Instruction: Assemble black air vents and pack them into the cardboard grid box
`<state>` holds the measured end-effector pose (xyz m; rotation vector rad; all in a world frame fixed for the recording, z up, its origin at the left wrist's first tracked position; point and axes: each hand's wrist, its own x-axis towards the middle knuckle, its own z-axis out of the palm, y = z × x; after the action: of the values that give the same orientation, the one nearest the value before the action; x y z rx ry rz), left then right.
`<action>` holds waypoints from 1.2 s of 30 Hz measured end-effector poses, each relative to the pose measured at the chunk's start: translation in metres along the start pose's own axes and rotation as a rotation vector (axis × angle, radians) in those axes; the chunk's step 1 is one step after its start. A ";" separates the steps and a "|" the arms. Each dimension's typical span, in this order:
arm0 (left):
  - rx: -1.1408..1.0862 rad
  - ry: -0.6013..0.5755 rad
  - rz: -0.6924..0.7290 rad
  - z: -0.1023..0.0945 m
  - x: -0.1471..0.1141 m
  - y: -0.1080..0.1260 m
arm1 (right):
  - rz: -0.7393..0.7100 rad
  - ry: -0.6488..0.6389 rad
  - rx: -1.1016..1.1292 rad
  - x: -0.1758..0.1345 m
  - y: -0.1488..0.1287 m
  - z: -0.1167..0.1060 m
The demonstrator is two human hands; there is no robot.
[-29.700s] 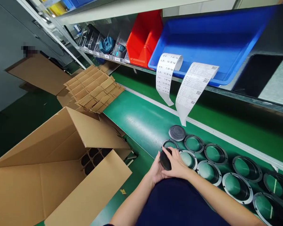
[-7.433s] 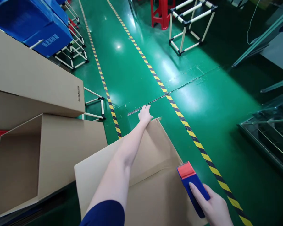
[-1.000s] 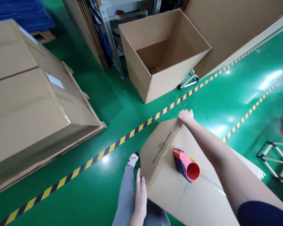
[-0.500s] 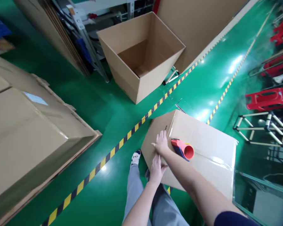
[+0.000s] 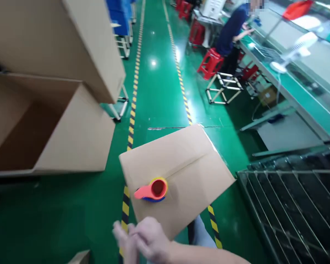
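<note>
Head camera feed, remote station. I have both hands low in view, motion-blurred, at the near left corner of a closed carton (image 5: 194, 179). The left hand (image 5: 126, 240) and right hand (image 5: 151, 234) overlap; the right forearm comes in from the lower right. Fingers smear too much for me to tell whether either hand is spread or closed, or whether skin meets cardboard.

Tape dispenser (image 5: 146, 191), red with blue and yellow parts: lies on the carton top, toward its left side, just beyond the hands and apart from them. A seam runs across the same face.

I note the carton covering stretches of two yellow-and-black floor lines (image 5: 132, 113). Left: an open carton (image 5: 79, 135), a larger carton (image 5: 57, 40) above and behind it. Right: a dark rack (image 5: 291, 201). Farther off, a co-worker (image 5: 231, 35) sits on a red stool (image 5: 210, 64) at a green bench (image 5: 299, 86).
</note>
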<state>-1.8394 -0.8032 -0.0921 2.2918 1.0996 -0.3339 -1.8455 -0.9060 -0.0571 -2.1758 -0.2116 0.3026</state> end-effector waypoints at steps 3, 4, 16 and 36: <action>-0.126 0.319 0.391 -0.011 0.018 0.075 | 0.457 0.624 0.172 -0.042 0.090 -0.115; -0.173 0.341 0.557 -0.005 0.022 0.114 | 0.626 0.776 0.171 -0.059 0.126 -0.154; 0.259 -0.850 0.837 0.266 0.018 0.541 | 1.158 1.131 0.713 -0.122 0.292 -0.290; 0.320 -0.871 0.847 0.325 0.021 0.591 | 1.114 0.385 1.018 -0.123 0.377 -0.327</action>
<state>-1.3614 -1.2776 -0.1361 2.2301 -0.3722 -1.0482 -1.8516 -1.4093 -0.1627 -1.0879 1.1580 0.4491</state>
